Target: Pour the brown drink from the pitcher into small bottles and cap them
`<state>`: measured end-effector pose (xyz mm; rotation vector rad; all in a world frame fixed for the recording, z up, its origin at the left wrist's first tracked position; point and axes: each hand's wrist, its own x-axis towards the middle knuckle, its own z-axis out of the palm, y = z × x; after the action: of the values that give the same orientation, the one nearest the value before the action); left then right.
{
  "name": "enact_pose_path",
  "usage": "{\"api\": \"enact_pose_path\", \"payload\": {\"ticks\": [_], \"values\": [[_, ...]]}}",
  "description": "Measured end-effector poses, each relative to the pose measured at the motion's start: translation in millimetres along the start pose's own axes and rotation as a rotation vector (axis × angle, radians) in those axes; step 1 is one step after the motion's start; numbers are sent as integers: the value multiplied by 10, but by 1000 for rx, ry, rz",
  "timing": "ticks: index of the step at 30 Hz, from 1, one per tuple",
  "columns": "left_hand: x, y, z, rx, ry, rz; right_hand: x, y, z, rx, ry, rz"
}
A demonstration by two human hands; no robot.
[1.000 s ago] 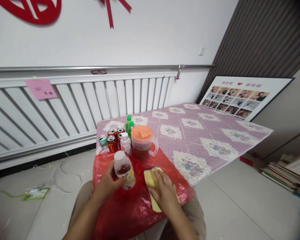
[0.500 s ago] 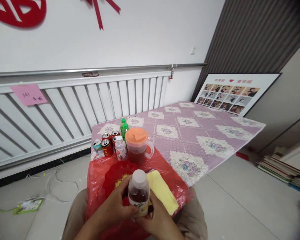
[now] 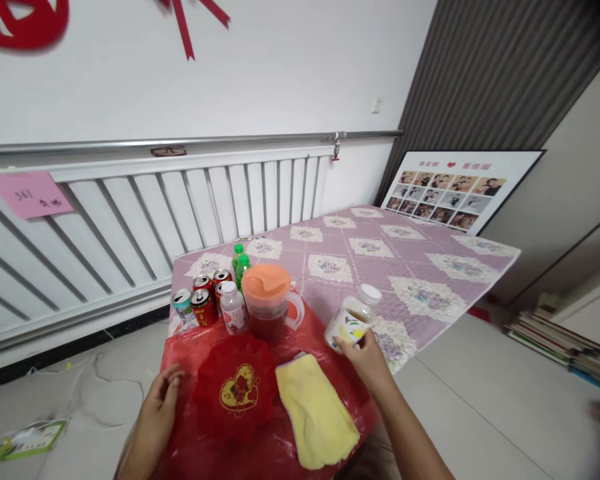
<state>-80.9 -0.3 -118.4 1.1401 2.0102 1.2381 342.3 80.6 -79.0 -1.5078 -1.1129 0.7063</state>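
Note:
My right hand [image 3: 366, 360] is shut on a bottle [image 3: 351, 322] with a white cap and a yellow-green label, with dark liquid inside. The bottle leans to the right near the right edge of the red plastic sheet [image 3: 185, 350]. At the sheet's left edge rests my left hand [image 3: 157, 410], fingers loosely curled and apart, holding nothing. Between the hands lie a red scalloped plate [image 3: 207, 393] with a gold heart pattern and a yellow cloth [image 3: 317, 413]. Behind them stands a pitcher [image 3: 267, 303] with an orange lid and dark liquid.
Left of the pitcher are a white-capped bottle [image 3: 233, 310], several drink cans [image 3: 203, 308] and two green-capped bottles [image 3: 241, 265]. A purple floral cloth [image 3: 325, 240] covers the table. Behind it runs a white radiator [image 3: 205, 200]; a photo board [image 3: 460, 190] leans at the right.
The bottle has gone from both hands in front of me to the right, now tilted in my right hand alone. My left hand has let go and moved left, uncovering the plate.

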Motion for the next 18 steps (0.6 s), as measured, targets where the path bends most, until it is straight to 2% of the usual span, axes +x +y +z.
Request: {"api": "enact_pose_path", "payload": {"ticks": [2, 4, 9, 18], "values": [[-75, -100, 10, 38, -39, -11, 244, 84, 122, -19, 12, -14], [-148, -108, 21, 77, -60, -25, 467, 162, 280, -23, 8, -35], [-195, -73, 62, 193, -18, -20, 931, 275, 688, -21, 22, -77], [-28, -462, -9, 372, -97, 121, 1381, 394, 1109, -59, 25, -141]]}}
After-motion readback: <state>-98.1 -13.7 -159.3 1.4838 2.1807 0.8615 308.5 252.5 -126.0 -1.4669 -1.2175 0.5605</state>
